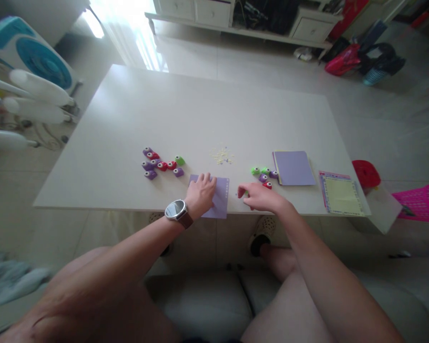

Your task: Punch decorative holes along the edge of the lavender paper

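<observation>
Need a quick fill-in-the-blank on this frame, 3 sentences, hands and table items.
1. The left hand lies flat on a sheet of paper whose colour is ____.
2. The watch is worn on the ____ wrist.
3. The right hand rests on the table next to the small punches, between the sheet and a purple ____.

Missing words: purple; left; pad
</observation>
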Tool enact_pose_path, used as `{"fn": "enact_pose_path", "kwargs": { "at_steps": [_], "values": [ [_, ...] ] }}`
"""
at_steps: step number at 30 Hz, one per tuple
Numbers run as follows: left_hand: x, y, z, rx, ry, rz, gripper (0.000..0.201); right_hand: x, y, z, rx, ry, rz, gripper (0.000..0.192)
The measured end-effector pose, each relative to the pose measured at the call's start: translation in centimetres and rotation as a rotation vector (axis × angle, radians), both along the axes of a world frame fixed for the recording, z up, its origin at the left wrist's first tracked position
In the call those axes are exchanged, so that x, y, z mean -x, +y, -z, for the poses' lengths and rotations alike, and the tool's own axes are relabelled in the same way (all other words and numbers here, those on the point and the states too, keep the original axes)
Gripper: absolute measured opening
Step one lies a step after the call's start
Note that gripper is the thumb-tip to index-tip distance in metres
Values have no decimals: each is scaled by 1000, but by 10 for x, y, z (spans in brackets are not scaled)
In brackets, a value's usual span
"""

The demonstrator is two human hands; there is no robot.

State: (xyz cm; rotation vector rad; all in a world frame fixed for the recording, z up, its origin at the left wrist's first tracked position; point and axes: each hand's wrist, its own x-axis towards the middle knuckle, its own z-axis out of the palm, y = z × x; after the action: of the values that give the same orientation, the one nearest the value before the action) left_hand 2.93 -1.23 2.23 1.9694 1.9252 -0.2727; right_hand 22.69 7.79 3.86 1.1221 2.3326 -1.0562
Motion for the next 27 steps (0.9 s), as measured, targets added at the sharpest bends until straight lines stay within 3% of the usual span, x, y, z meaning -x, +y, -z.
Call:
{"fn": "enact_pose_path", "kwargs": {
  "at_steps": [6, 12, 16, 20, 27],
  "values": [
    [-2, -7, 3, 6, -59, -27, 57, 8, 1, 10, 80, -55, 40, 34],
    [-2, -8, 8, -6, -63, -18, 60, 8, 9, 9, -266, 191, 111, 42],
    [-3, -9, 8, -14, -69, -14, 55, 4, 15, 9, -386, 121, 141, 33],
    [-4, -9, 7, -5, -73, -14, 51, 6, 12, 14, -315, 80, 100, 29],
    [-6, -9, 4, -9, -57, -15, 42, 13, 11, 29, -212, 88, 35, 42]
  ]
}}
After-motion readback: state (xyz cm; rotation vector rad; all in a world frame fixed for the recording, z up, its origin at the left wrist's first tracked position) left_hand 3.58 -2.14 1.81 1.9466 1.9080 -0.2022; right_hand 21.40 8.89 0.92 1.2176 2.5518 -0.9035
